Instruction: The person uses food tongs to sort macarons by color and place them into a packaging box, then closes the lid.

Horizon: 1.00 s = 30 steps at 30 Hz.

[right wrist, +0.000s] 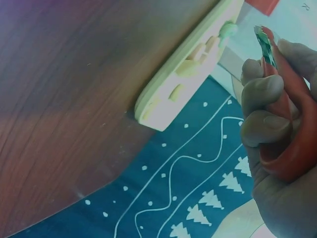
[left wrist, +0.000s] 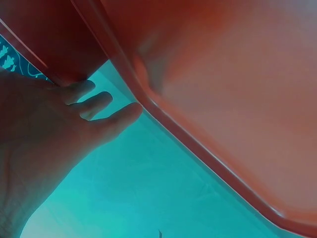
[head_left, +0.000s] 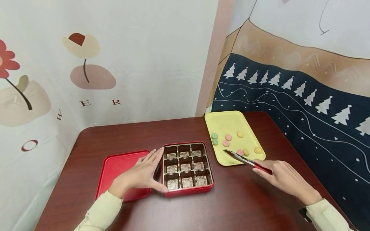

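A red tin box (head_left: 188,191) with a brown nine-cell insert stands mid-table. My left hand (head_left: 144,173) lies against its left side, fingers straight, thumb at the front corner; in the left wrist view the fingers (left wrist: 106,116) touch the red rim (left wrist: 198,148). My right hand (head_left: 284,178) grips red-handled metal tongs (head_left: 245,160), whose tips reach over the yellow tray (head_left: 228,123) near a pink macaron (head_left: 240,151). Several small pastel macarons lie on the tray. In the right wrist view the fingers (right wrist: 262,106) curl round the tongs (right wrist: 280,99).
The red lid (head_left: 118,166) lies flat left of the box, partly under my left hand. The dark wooden table (head_left: 231,205) sits in a corner; printed fabric walls close the back and the right side (head_left: 303,106).
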Each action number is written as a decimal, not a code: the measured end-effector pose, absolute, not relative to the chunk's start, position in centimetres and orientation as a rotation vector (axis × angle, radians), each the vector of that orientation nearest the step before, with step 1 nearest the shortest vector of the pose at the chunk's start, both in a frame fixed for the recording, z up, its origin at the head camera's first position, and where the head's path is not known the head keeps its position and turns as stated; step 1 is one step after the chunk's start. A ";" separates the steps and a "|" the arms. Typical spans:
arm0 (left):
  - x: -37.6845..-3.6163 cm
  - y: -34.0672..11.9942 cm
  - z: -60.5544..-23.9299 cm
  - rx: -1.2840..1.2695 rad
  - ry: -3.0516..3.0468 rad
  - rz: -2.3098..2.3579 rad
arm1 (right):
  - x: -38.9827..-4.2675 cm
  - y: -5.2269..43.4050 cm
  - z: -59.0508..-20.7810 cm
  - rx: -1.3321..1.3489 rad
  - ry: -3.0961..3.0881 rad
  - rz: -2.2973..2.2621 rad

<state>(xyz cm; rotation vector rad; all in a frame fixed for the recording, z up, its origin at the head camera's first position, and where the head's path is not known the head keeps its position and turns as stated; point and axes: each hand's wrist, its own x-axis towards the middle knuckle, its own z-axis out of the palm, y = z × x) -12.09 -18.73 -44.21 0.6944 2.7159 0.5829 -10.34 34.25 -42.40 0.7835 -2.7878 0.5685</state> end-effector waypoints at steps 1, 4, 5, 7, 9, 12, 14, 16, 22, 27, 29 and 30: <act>-12.1 -18.7 -44.2 0.691 2.716 0.582 | -10.3 34.0 -42.3 0.793 -2.775 0.575; -12.1 -18.8 -44.1 0.682 2.716 0.577 | -10.2 33.4 -42.0 0.814 -2.754 0.596; -12.1 -18.8 -44.1 0.681 2.717 0.576 | -10.1 33.2 -41.9 0.824 -2.747 0.600; -12.1 -18.8 -44.1 0.677 2.716 0.581 | -9.9 32.6 -41.7 0.839 -2.744 0.602; -12.2 -18.8 -44.1 0.677 2.717 0.587 | -9.7 32.0 -41.5 0.857 -2.737 0.603; -12.1 -18.8 -44.1 0.678 2.713 0.590 | -9.3 31.0 -41.2 0.888 -2.738 0.612; -12.1 -18.8 -44.1 0.681 2.712 0.590 | -9.1 30.2 -41.0 0.917 -2.730 0.616; -12.1 -18.8 -44.2 0.685 2.711 0.590 | -8.8 29.5 -40.8 0.964 -2.723 0.617; -12.1 -18.8 -44.2 0.678 2.705 0.608 | -8.2 27.4 -40.9 1.125 -2.684 0.622; -12.2 -18.8 -44.2 0.682 2.701 0.613 | -7.8 26.5 -41.2 1.173 -2.686 0.626; -12.2 -18.9 -44.2 0.687 2.702 0.609 | -7.7 26.4 -41.3 1.183 -2.684 0.623; -12.2 -18.9 -44.2 0.688 2.704 0.608 | -7.6 26.4 -41.4 1.187 -2.683 0.624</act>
